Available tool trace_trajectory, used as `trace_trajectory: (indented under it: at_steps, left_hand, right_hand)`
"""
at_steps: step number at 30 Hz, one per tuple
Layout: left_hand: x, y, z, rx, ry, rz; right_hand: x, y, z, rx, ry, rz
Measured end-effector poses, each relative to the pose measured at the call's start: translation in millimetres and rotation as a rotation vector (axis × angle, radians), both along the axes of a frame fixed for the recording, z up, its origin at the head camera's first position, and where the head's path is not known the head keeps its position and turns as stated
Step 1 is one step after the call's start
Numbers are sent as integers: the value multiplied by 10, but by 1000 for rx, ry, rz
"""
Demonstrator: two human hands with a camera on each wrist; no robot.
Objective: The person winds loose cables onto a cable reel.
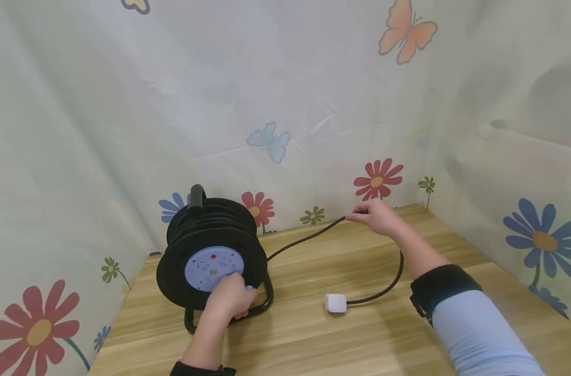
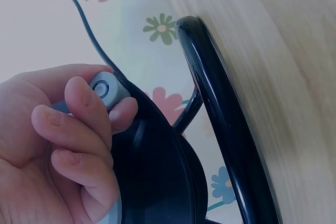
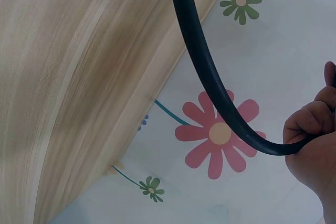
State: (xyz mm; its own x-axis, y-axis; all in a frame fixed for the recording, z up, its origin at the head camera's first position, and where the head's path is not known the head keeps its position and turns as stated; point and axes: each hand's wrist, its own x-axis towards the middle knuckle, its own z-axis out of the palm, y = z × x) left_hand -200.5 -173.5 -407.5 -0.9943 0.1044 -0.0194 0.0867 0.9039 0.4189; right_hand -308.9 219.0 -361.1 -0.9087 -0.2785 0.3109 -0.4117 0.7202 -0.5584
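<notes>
A black cable reel [image 1: 172, 269] stands on its tubular stand [image 2: 226, 114] at the left of the table, its pale blue socket face [image 1: 198, 269] turned toward me. My left hand [image 1: 231, 296] curls round a small grey winding knob [image 2: 107, 88] at the lower right of that face. From the reel a black cable [image 1: 309, 237] runs to my right hand [image 1: 378, 215], which pinches it above the table. Past those fingers the cable [image 3: 202, 59] hangs in a loop and ends at a white plug [image 1: 336, 303] lying on the wood.
The wooden table [image 1: 304, 334] meets a pale curtain [image 1: 210, 83] at the back, printed with flowers and butterflies. A similar sheet [image 1: 492, 172] hangs along the right side. The reel's black carrying handle [image 1: 197, 199] sticks up at its top.
</notes>
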Motion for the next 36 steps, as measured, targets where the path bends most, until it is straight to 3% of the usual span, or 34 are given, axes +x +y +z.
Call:
trace_trajectory:
  at_steps: [10,23,36]
  left_hand:
    - [6,-78,-20,-30,-16,20]
    - [56,-326,-128,-56,-32,42]
    - [155,-637,-40,-50,-50,78]
  right_hand:
    - [18,-119,15,-16,-7,15]
    - [42,-402,-41,-22,-9,64]
    - [27,-803,-55,-17,9,40]
